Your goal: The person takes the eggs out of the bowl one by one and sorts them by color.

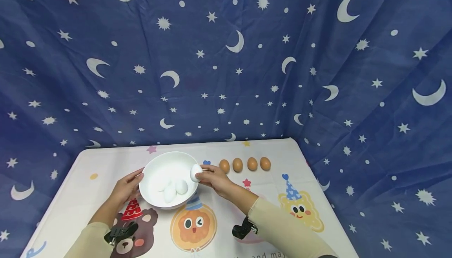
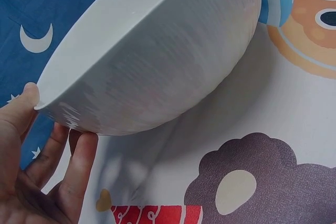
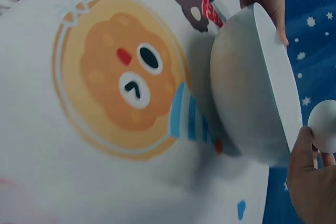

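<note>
A white bowl [image 1: 155,171] holds several white eggs [image 1: 170,193] at its bottom. My left hand [image 1: 125,187] grips the bowl's left side, thumb on the rim and fingers under the wall in the left wrist view. The bowl is tilted there, with a shadow beneath it on the cloth. My right hand [image 1: 218,179] pinches a white egg [image 1: 195,172] between thumb and fingers at the bowl's right rim. In the right wrist view that egg [image 3: 325,127] sits just past the rim, partly cut off by the frame.
Several brown eggs [image 1: 252,164] stand in a row on the table to the right of the bowl. The white tablecloth [image 1: 106,164] bears printed cartoon figures. A blue curtain [image 1: 212,73] with moons and stars hangs behind the table's far edge.
</note>
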`<action>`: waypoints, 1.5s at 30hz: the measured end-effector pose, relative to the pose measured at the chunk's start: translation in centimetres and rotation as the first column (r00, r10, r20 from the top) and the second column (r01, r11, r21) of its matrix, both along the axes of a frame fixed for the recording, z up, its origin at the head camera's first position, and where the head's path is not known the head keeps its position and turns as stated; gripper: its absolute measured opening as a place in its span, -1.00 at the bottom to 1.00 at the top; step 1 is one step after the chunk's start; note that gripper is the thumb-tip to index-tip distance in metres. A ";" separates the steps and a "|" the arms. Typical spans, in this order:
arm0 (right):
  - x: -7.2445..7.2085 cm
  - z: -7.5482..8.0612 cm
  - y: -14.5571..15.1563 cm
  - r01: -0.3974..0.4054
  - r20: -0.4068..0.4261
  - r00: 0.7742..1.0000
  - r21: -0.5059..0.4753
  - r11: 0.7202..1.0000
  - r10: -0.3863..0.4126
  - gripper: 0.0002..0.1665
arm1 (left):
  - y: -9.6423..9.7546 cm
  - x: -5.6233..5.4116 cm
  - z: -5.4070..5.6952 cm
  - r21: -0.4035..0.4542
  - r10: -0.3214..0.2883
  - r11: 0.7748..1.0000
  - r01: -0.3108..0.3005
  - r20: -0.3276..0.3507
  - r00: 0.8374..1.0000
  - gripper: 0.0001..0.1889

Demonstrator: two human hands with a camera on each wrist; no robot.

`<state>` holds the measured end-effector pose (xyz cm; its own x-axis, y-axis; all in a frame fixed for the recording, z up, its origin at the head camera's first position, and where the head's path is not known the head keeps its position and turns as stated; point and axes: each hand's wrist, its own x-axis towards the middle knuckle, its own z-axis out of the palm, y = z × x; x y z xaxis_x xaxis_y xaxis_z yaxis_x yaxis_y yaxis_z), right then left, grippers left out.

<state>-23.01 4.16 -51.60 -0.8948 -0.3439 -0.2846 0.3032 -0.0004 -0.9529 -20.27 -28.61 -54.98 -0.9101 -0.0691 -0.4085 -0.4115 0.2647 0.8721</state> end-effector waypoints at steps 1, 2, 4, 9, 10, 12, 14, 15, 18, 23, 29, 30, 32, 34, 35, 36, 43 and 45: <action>0.1 -0.1 0.5 0.005 -0.002 1.000 -0.001 1.000 -0.005 -0.37 | 0.0 0.0 0.0 -0.002 -0.001 1.000 0.001 0.002 1.000 -0.24; 0.2 -0.1 0.9 0.007 -0.005 1.000 -0.003 1.000 -0.007 -0.36 | -0.1 0.0 -0.1 -0.003 0.001 1.000 -0.001 0.004 1.000 -0.25; 0.3 -0.3 1.7 0.019 -0.005 1.000 0.001 1.000 -0.019 -0.36 | -0.1 0.0 -0.1 -0.005 0.002 1.000 -0.002 0.007 1.000 -0.25; 0.7 -1.1 3.4 0.060 -0.003 0.998 0.031 0.998 -0.060 -0.36 | -0.1 -0.1 -0.2 0.001 0.004 1.000 -0.004 0.006 1.000 -0.22; 0.8 -1.3 3.8 0.068 0.000 0.998 0.037 0.997 -0.068 -0.35 | -0.1 -0.1 -0.2 0.004 0.004 1.000 -0.004 0.007 1.000 -0.22; 1.0 -1.6 4.4 0.081 -0.002 0.997 0.057 0.995 -0.081 -0.33 | -0.2 -0.1 -0.3 0.009 0.003 1.000 -0.003 0.006 1.000 -0.20; 1.2 -2.1 5.1 0.090 -0.009 0.996 0.072 0.993 -0.090 -0.32 | -0.1 -0.1 -0.3 0.009 0.003 1.000 -0.003 0.007 1.000 -0.20; 1.3 -2.4 5.4 0.096 -0.012 0.995 0.076 0.993 -0.095 -0.32 | -0.1 -0.1 -0.3 0.008 0.002 1.000 -0.002 0.006 1.000 -0.20; 1.5 -3.1 6.3 0.114 -0.019 0.993 0.086 0.990 -0.113 -0.32 | -0.1 -0.1 -0.3 0.004 0.000 1.000 0.000 0.007 1.000 -0.20; 1.6 -4.3 7.4 0.126 -0.034 0.992 0.097 0.987 -0.123 -0.32 | 0.0 0.0 -0.1 0.001 0.000 1.000 0.000 0.004 1.000 -0.21; 1.5 -5.6 8.1 0.144 -0.043 0.989 0.159 0.977 -0.139 -0.34 | 0.0 0.0 0.0 0.003 -0.003 1.000 0.003 -0.003 1.000 -0.21; 1.5 -5.7 8.2 0.152 -0.044 0.988 0.166 0.974 -0.147 -0.35 | 0.0 0.0 0.0 0.003 -0.003 1.000 0.003 -0.003 1.000 -0.21; 1.6 -6.0 8.4 0.163 -0.057 0.986 0.178 0.970 -0.155 -0.35 | 0.0 0.0 0.0 -0.002 -0.004 1.000 0.004 -0.005 1.000 -0.22; 1.6 -6.2 8.5 0.171 -0.062 0.985 0.194 0.966 -0.162 -0.36 | 0.0 0.0 -0.1 -0.004 -0.006 1.000 0.006 -0.007 1.000 -0.21; 1.6 -6.4 8.6 0.176 -0.064 0.984 0.205 0.963 -0.166 -0.36 | -0.1 0.0 -0.1 -0.005 -0.009 1.000 0.009 -0.010 1.000 -0.21; 1.7 -6.5 8.7 0.180 -0.066 0.983 0.217 0.959 -0.170 -0.35 | -0.1 0.0 -0.1 -0.004 -0.009 1.000 0.009 -0.010 1.000 -0.21; 1.5 -7.2 9.0 0.217 -0.094 0.976 0.272 0.937 -0.198 -0.36 | -0.1 0.0 -0.2 0.016 -0.002 1.000 0.002 -0.001 1.000 -0.21; 1.4 -7.3 9.0 0.231 -0.110 0.972 0.297 0.927 -0.207 -0.37 | -0.1 0.0 -0.1 0.016 -0.002 1.000 0.003 -0.003 1.000 -0.21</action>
<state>-21.57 13.11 -58.93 -0.9608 -0.0439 -0.2738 0.2564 0.2359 -0.9374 -20.27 -28.71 -55.09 -0.9117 -0.0601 -0.4065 -0.4079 0.2513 0.8777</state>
